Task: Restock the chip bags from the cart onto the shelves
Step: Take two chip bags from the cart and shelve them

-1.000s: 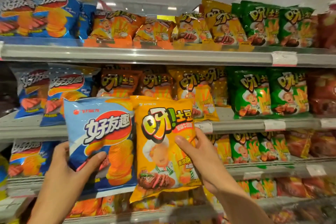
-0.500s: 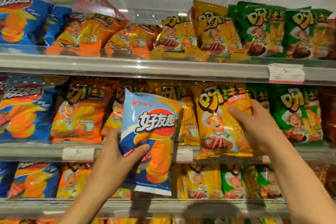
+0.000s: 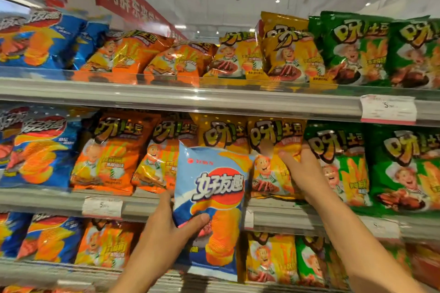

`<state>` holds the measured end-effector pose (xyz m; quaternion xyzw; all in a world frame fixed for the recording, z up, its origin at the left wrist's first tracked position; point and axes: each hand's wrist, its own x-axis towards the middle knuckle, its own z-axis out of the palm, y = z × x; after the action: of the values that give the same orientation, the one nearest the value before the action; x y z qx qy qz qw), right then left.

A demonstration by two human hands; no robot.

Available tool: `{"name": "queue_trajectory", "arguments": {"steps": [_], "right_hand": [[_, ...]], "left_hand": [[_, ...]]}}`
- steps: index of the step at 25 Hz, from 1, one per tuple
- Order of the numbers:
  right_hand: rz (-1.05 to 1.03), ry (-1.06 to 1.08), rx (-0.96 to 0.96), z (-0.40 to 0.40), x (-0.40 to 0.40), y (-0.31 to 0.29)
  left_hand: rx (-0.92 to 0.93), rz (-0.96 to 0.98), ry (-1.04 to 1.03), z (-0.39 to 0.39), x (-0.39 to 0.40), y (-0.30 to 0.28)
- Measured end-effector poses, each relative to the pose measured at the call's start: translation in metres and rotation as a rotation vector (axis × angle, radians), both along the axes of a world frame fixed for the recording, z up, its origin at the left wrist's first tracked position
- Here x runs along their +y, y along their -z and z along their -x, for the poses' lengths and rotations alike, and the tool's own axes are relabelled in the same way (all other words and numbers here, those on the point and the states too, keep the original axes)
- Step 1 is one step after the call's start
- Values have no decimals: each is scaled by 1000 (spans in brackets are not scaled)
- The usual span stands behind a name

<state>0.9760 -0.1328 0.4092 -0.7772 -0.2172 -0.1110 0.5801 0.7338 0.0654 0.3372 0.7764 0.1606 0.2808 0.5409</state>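
Note:
My left hand [image 3: 164, 233] grips a light-blue chip bag [image 3: 212, 197] by its lower left edge and holds it upright in front of the middle shelf [image 3: 47, 200]. My right hand [image 3: 302, 173] holds a yellow chip bag [image 3: 271, 150] by its right side, thumb across its front. The yellow bag stands on the middle shelf among other yellow bags, between an orange row and a green row. The blue bag covers the yellow bag's lower left corner.
The top shelf [image 3: 166, 95] carries blue, orange, yellow and green bags. Price tags [image 3: 388, 109] hang on the shelf rails. A lower shelf [image 3: 71, 271] holds more bags. A red banner [image 3: 123, 0] hangs above left. No cart is in view.
My right hand has pushed the yellow bag further back into the middle shelf's yellow row. My left hand keeps the blue bag and sits a little right and lower in view.

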Motion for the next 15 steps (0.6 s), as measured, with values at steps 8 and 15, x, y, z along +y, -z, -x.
{"name": "queue_trajectory", "arguments": {"steps": [8, 15], "right_hand": [[-95, -179, 377, -13, 7, 6], [-119, -199, 265, -12, -1, 11]], "left_hand": [[-27, 77, 33, 0, -9, 8], [-36, 85, 95, -6, -5, 4]]}}
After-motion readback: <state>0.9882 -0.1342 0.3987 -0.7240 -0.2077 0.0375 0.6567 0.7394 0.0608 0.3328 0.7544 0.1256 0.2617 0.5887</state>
